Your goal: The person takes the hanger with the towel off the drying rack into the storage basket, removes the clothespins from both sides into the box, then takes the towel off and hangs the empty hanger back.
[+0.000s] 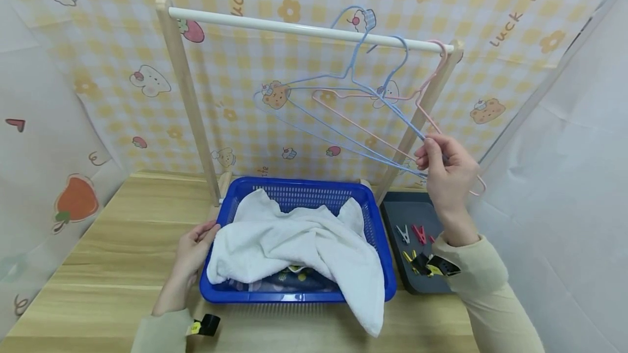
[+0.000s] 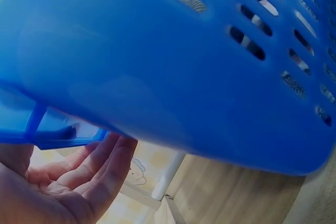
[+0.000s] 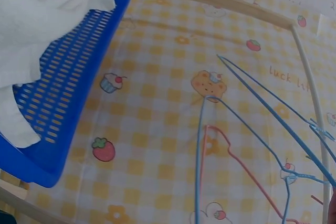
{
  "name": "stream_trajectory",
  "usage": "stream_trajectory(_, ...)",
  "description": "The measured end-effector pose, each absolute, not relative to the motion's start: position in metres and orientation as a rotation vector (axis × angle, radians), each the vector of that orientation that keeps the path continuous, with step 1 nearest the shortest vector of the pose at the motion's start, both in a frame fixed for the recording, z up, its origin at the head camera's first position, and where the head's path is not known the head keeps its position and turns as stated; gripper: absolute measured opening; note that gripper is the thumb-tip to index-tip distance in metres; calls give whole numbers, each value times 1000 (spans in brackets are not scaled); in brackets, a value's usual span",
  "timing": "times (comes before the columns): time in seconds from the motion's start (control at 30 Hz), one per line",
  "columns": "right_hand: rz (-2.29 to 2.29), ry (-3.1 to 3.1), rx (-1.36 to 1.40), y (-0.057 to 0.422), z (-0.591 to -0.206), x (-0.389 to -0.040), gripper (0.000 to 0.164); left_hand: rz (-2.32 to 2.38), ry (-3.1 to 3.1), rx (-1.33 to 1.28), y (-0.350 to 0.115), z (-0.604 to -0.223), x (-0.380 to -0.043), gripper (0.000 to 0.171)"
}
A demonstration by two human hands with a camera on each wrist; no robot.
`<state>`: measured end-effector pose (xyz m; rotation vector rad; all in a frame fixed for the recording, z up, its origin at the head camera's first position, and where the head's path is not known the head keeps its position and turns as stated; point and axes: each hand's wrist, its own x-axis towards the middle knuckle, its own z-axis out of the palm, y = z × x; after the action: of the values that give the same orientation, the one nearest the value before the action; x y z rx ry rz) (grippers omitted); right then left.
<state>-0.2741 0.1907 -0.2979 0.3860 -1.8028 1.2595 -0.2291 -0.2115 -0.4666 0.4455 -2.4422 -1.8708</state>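
My right hand [image 1: 451,170] pinches the right end of a blue wire clothes hanger [image 1: 352,63] between thumb and fingers. The hook of this hanger arches over the white rod [image 1: 275,25], its top well above the bar. Behind it hang a second blue hanger [image 1: 406,52] and a pink hanger [image 1: 444,59]. At lower left, my left hand [image 1: 193,247] touches the left rim of a blue plastic basket [image 1: 297,297], fingers fairly straight against its underside in the left wrist view. A white towel [image 1: 294,238] lies crumpled in the basket, one corner draped over the front rim.
A wooden rack post [image 1: 188,97] stands behind the basket on the left. To the right, a dark grey tray [image 1: 409,282] holds several clothespins, among them a red clothespin [image 1: 419,234]. Patterned cloth covers the back; a white sheet [image 1: 564,195] hangs at the right.
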Motion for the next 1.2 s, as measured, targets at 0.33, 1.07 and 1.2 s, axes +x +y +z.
stream_trajectory(0.33, 1260, -1840, 489, 180, -324, -277, 9, -1887, -2409, 454, -213, -464, -229, 43)
stream_trajectory(1.07, 1140, -2061, 563, 157, -339, -288, 9, -1889, -2431, 457, -214, -464, -231, 42)
stream_trajectory(1.2, 1105, -2093, 543, 157, -341, -289, 10, -1899, -2458, 445, -215, -462, -230, 44)
